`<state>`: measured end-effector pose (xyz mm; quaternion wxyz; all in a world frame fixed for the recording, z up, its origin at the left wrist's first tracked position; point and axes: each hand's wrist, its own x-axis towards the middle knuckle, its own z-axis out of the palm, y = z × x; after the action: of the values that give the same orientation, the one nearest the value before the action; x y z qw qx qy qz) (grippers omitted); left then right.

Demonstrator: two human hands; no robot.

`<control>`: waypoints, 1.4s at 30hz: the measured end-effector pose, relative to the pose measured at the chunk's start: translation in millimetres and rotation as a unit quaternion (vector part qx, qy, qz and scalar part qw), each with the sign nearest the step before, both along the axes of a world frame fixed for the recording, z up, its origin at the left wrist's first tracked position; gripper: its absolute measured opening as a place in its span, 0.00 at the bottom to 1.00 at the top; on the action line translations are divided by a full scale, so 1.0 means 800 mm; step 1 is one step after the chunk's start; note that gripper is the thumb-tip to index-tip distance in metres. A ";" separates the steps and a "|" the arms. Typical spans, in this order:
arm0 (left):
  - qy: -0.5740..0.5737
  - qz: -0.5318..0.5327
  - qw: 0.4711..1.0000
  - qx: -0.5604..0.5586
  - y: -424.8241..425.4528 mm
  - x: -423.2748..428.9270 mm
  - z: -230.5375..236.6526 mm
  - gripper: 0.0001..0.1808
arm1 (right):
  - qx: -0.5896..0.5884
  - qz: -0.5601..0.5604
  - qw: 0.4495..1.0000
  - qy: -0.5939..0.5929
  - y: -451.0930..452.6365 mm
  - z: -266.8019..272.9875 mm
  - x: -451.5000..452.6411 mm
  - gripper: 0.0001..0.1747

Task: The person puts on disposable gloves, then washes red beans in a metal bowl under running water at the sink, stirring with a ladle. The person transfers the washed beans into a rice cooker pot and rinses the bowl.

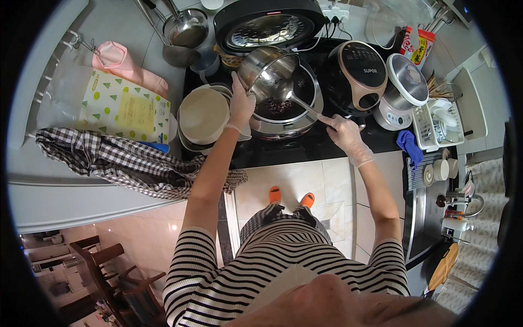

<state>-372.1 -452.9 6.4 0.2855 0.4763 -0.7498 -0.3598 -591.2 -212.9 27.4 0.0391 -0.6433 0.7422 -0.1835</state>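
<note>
My left hand [242,103], in a clear disposable glove, grips the rim of a stainless steel bowl [255,67]. The bowl is tipped over an open rice cooker [282,128]. In my right hand [345,133], also gloved, is the handle of a metal spoon [303,104]. Its head meets the bowl's lower lip as seen from above; whether they touch, I cannot tell. Dark grains [278,107] lie in the dark inner pot [306,88] below. The cooker's lid [267,28] stands raised behind the bowl.
Stacked pale bowls [204,114] sit left of the cooker. To its right stand a black-and-gold Supor appliance [355,73], a glass-lidded electric pot [406,79] and a white dish rack [439,139]. A checked cloth [122,159] hangs over the left counter edge.
</note>
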 end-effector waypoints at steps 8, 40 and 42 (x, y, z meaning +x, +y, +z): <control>-0.005 -0.017 0.999 -0.028 0.006 -0.005 0.007 0.47 | -0.096 -0.043 0.994 -0.038 -0.046 -0.012 0.024 0.24; 0.112 0.037 0.992 0.037 -0.005 0.006 -0.010 0.48 | 0.026 -0.123 0.932 -0.341 0.028 -0.035 0.077 0.23; 0.104 0.044 0.992 0.062 -0.005 0.009 -0.008 0.48 | -0.009 -0.124 0.938 -0.323 0.023 -0.029 0.078 0.24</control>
<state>-364.7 -456.6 0.2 0.3471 0.4856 -0.6709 -0.4400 -528.8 -194.9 4.4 0.2478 -0.4528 0.7620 -0.3912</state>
